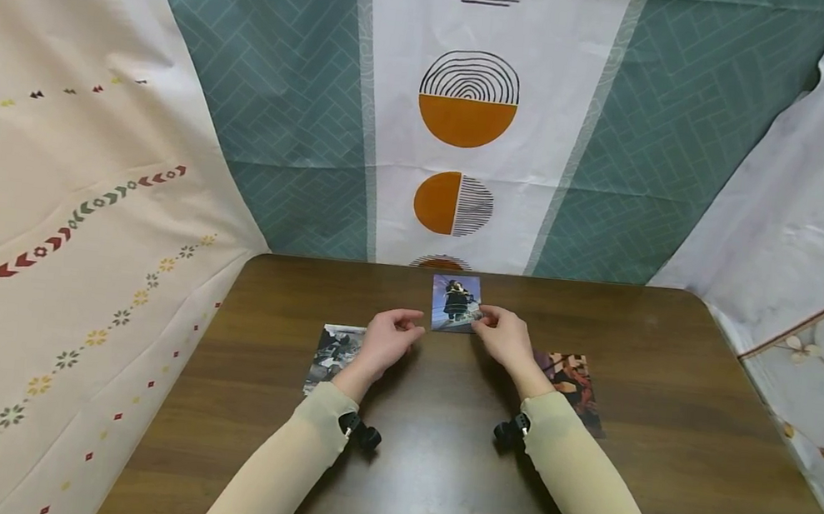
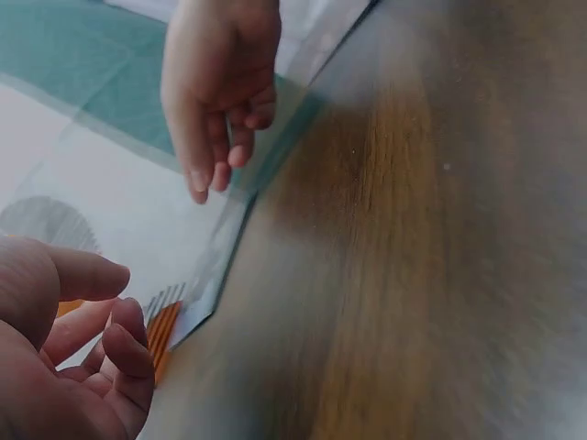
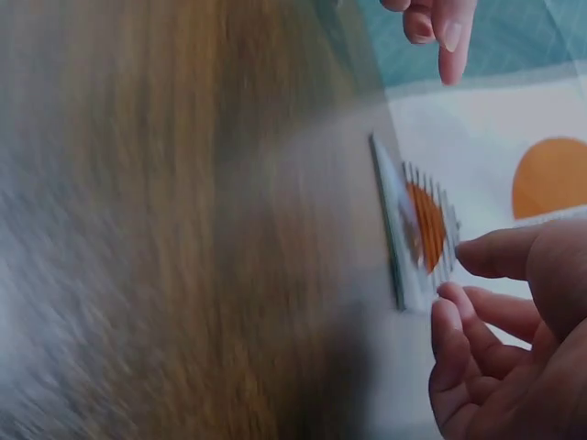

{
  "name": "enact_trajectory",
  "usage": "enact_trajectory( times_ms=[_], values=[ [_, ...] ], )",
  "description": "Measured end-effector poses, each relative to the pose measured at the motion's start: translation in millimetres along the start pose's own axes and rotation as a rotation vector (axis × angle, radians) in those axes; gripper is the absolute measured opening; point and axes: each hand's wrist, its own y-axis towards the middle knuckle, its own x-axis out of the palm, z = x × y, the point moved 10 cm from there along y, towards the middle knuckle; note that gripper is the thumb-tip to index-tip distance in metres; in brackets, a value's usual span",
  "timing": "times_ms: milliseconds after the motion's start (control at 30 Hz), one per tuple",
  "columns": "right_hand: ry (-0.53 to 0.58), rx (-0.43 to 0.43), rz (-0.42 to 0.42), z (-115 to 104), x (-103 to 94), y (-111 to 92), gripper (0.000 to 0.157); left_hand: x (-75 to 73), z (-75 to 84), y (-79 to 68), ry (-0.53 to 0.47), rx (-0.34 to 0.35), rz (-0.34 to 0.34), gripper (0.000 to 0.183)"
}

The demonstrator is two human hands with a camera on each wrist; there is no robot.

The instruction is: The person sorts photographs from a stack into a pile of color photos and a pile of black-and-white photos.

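Note:
A glossy picture card [image 1: 456,303] showing a dark-clothed figure on blue lies at the table's far edge. It appears as a thin, reflective slab [image 3: 397,243] in the right wrist view. My right hand [image 1: 504,334] is at its lower right corner, fingertips right at the edge, with thumb and fingers apart. To the card's left, my left hand [image 1: 390,340] hovers with loosely bent fingers and holds nothing. A black-and-white picture card [image 1: 334,356] lies partly hidden behind the left hand. Beside the right forearm lies a reddish picture card [image 1: 574,381], partly covered by that arm.
The brown wooden table [image 1: 242,440] meets a patterned hanging cloth [image 1: 461,145] right behind the top card. More cloth hangs along the left and right sides. Each wrist carries a small black camera [image 1: 366,436].

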Motion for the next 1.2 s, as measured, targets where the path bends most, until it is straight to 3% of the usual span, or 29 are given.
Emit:
enact_trajectory(
  times_ms=[300, 500, 667, 1200],
  values=[
    [0.024, 0.056, 0.068, 20, -4.1, 17, 0.042, 20.6, -7.8, 31.2, 0.014, -0.105, 0.085, 0.034],
    [0.027, 0.097, 0.080, 27, -2.5, 22, 0.042, 27.1, -16.3, 42.3, -0.050, -0.174, 0.144, 0.036],
    [0.006, 0.121, 0.057, 26, 1.1, 26, 0.043, 28.3, -21.6, 49.3, -0.045, -0.205, 0.181, 0.038],
    [-0.026, 0.192, 0.045, 29, 7.2, 28, 0.043, 34.1, -21.6, 57.2, 0.013, -0.242, 0.127, 0.038]
  ],
)
